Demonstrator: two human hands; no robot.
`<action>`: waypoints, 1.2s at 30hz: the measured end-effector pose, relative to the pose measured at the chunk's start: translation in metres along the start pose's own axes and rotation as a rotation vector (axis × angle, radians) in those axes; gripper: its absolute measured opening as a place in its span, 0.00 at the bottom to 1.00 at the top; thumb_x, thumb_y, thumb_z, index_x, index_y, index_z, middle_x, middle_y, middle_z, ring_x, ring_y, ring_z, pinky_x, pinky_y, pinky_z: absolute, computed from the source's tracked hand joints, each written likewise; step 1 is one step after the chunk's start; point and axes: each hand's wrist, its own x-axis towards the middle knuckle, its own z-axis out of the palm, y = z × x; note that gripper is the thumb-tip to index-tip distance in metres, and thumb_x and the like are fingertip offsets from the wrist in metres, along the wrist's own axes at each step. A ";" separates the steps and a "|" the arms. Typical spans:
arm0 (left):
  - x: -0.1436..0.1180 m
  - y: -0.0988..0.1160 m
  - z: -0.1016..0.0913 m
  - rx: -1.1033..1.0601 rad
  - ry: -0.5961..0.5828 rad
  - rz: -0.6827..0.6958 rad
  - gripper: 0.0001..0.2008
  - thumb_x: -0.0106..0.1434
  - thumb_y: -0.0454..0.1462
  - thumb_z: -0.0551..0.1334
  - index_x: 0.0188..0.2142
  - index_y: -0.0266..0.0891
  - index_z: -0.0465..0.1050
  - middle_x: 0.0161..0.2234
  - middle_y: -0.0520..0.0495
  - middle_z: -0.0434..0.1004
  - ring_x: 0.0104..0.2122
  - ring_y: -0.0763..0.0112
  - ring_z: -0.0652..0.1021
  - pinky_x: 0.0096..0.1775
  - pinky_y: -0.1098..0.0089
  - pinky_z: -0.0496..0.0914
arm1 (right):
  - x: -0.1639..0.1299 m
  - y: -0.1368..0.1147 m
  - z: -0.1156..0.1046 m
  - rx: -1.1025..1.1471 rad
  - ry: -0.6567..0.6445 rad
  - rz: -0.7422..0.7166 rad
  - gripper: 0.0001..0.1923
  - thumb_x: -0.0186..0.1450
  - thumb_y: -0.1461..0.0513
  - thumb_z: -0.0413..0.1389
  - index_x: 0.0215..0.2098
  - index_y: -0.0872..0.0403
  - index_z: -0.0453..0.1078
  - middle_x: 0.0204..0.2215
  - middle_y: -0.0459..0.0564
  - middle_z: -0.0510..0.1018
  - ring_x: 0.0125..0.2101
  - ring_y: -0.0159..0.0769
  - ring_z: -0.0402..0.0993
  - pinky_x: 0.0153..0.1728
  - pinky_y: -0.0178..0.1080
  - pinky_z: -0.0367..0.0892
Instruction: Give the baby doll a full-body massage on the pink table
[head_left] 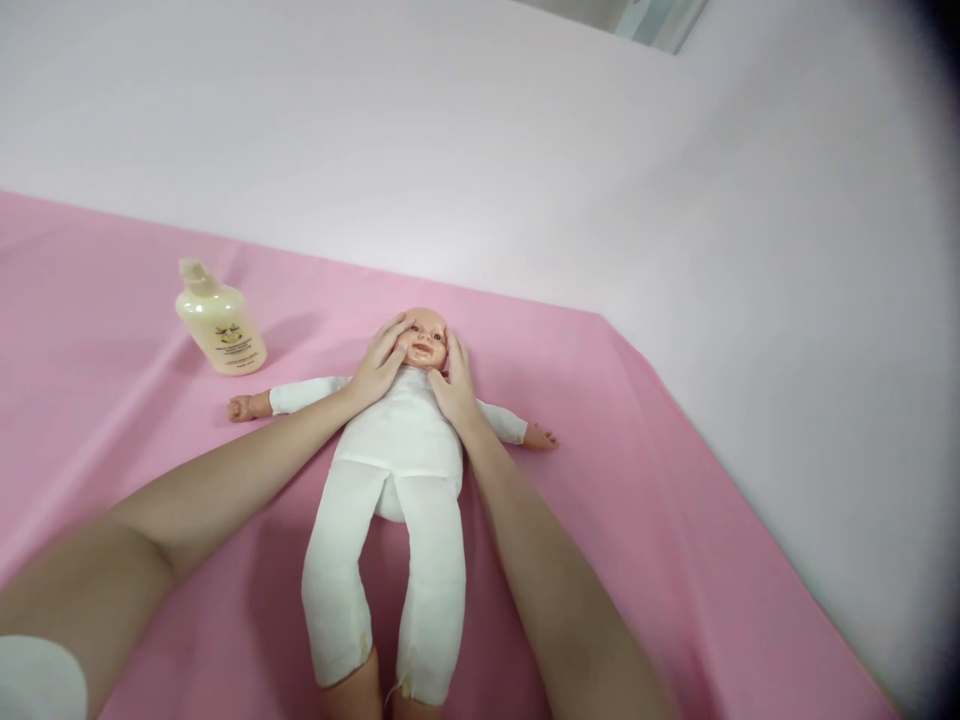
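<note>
A baby doll [401,430] with a white cloth body lies on its back, its head away from me and its legs toward me. My left hand [379,365] cups the left side of its head, with fingers along the temple and thumb by the cheek. Against the opposite side rests my right hand [455,385], fingers up beside the head and thumb near the chin. Together both hands clasp the head [426,333] between them. The doll's arms stretch out sideways under my forearms, and the lower ends of its legs run out of the picture.
A pump bottle [225,325] of pale yellow liquid stands to the left of the doll. Pink cloth [600,520] covers the surface, with an edge running along the back and right. Behind it rises a white wall [337,130], with part of a framed panel [637,20] at the top.
</note>
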 end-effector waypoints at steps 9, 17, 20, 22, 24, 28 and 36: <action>0.000 -0.002 0.001 -0.012 0.003 -0.004 0.28 0.73 0.55 0.47 0.64 0.45 0.63 0.67 0.39 0.63 0.68 0.59 0.62 0.69 0.49 0.53 | 0.000 0.001 0.000 -0.013 0.000 -0.006 0.41 0.62 0.63 0.51 0.72 0.49 0.47 0.69 0.55 0.57 0.69 0.44 0.53 0.70 0.53 0.50; 0.000 -0.001 0.000 -0.007 0.000 -0.006 0.28 0.73 0.54 0.47 0.65 0.44 0.63 0.68 0.39 0.62 0.68 0.59 0.62 0.69 0.49 0.53 | -0.001 0.000 0.000 0.001 0.006 0.004 0.40 0.62 0.63 0.51 0.72 0.52 0.48 0.69 0.56 0.57 0.70 0.44 0.52 0.70 0.52 0.49; 0.000 0.000 0.000 -0.008 0.001 -0.010 0.28 0.73 0.54 0.48 0.65 0.45 0.63 0.68 0.39 0.62 0.68 0.59 0.62 0.69 0.49 0.54 | 0.000 0.001 0.000 -0.001 -0.002 0.003 0.40 0.62 0.63 0.52 0.72 0.50 0.47 0.69 0.55 0.57 0.70 0.45 0.52 0.70 0.52 0.49; 0.000 -0.001 0.000 -0.012 0.001 -0.009 0.28 0.73 0.54 0.48 0.65 0.44 0.63 0.68 0.39 0.62 0.69 0.59 0.61 0.69 0.49 0.53 | 0.000 0.001 0.000 0.001 -0.001 0.008 0.40 0.63 0.62 0.52 0.72 0.50 0.47 0.70 0.55 0.56 0.70 0.45 0.51 0.70 0.53 0.49; 0.000 -0.001 0.000 -0.013 -0.003 -0.009 0.28 0.73 0.54 0.48 0.65 0.44 0.63 0.68 0.39 0.62 0.69 0.59 0.61 0.69 0.49 0.53 | 0.000 0.002 0.001 0.001 0.001 0.022 0.40 0.63 0.62 0.52 0.72 0.50 0.46 0.70 0.55 0.55 0.70 0.45 0.50 0.70 0.53 0.49; 0.000 -0.001 0.000 -0.013 -0.002 -0.007 0.28 0.73 0.54 0.47 0.65 0.45 0.63 0.68 0.39 0.62 0.69 0.59 0.61 0.69 0.49 0.53 | 0.000 0.003 0.002 0.004 -0.004 0.050 0.41 0.64 0.61 0.53 0.73 0.49 0.45 0.70 0.55 0.54 0.71 0.46 0.50 0.70 0.54 0.52; 0.000 -0.001 0.001 -0.016 0.003 -0.012 0.29 0.73 0.54 0.47 0.65 0.44 0.63 0.68 0.38 0.62 0.68 0.59 0.62 0.69 0.50 0.53 | 0.000 0.002 0.001 -0.018 -0.016 0.065 0.41 0.64 0.61 0.52 0.73 0.52 0.44 0.70 0.57 0.54 0.71 0.47 0.49 0.70 0.54 0.50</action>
